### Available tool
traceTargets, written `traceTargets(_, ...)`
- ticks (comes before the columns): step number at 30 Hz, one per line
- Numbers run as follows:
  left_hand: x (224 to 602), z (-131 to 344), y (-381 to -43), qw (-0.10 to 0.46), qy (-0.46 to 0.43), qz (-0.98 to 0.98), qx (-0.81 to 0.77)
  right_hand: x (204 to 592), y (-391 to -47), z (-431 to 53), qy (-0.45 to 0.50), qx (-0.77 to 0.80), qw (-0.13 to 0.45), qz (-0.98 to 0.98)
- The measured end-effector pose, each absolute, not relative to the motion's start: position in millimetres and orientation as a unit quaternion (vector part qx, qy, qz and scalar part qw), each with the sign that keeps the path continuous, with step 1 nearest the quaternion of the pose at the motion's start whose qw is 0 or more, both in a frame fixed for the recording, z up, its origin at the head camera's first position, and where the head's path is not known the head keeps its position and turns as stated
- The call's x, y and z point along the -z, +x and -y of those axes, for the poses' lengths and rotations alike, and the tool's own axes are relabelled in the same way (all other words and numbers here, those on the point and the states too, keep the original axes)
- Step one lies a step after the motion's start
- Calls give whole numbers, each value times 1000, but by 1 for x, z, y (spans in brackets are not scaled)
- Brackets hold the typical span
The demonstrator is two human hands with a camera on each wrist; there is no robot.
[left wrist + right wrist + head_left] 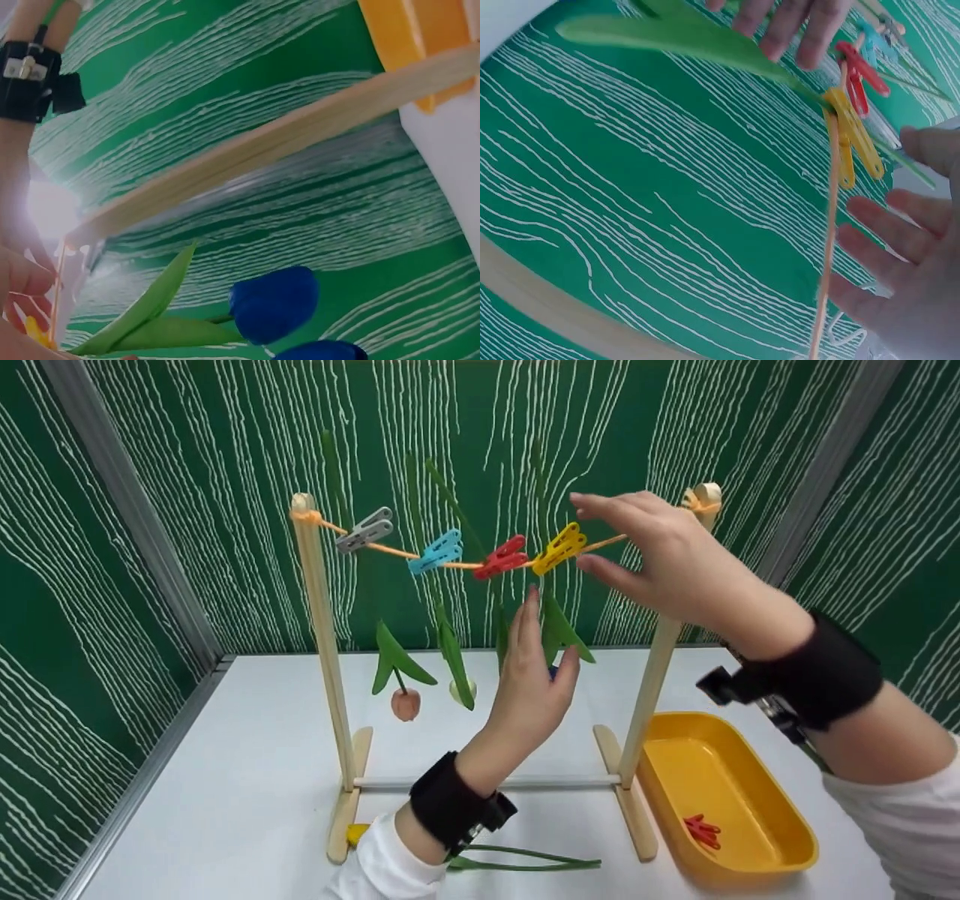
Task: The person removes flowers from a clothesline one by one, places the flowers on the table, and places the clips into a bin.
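My right hand (pixel 667 551) is raised at the right of the cord (pixel 394 551), thumb and fingers spread apart beside the yellow clothespin (pixel 559 549). Below that clothespin, my left hand (pixel 529 682) points upward with straight fingers, close to the green leaves (pixel 562 634) of a hanging tulip. A blue tulip head (pixel 274 304) shows in the left wrist view, mostly hidden by the left hand in the head view. Grey (pixel 365 531), light blue (pixel 437 552) and red (pixel 501 557) clothespins also clip stems to the cord. A peach tulip (pixel 406 705) and a white tulip (pixel 463 690) hang upside down.
The cord is tied between two wooden posts (pixel 324 645) standing on feet. At the right, a yellow tray (pixel 720 765) holds red clothespins (pixel 703 832). A yellow tulip (pixel 358 834) lies on the white table (pixel 247 750), partly behind the left forearm.
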State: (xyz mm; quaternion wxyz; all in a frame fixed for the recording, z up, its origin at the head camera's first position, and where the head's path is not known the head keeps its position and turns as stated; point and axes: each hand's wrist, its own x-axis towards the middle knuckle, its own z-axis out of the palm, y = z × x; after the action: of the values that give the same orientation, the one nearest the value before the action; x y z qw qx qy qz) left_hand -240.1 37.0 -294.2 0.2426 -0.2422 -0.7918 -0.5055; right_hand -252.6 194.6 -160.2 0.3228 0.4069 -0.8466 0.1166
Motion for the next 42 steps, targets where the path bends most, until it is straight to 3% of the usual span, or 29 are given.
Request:
traceTargets(7, 287, -48, -261, 227, -225, 736, 597, 135, -263, -186, 367, -100, 227, 896)
traceTargets(16, 294, -52, -272, 272, -245, 704, 608, 134, -269, -186, 338, -142, 194, 910)
traceTargets(26, 291, -51, -272, 273, -250, 694, 618, 142, -277, -192, 360, -159, 242, 887)
traceTargets(42, 293, -46, -273, 281, -253, 709, 595, 147, -280, -193, 378, -184, 260, 869)
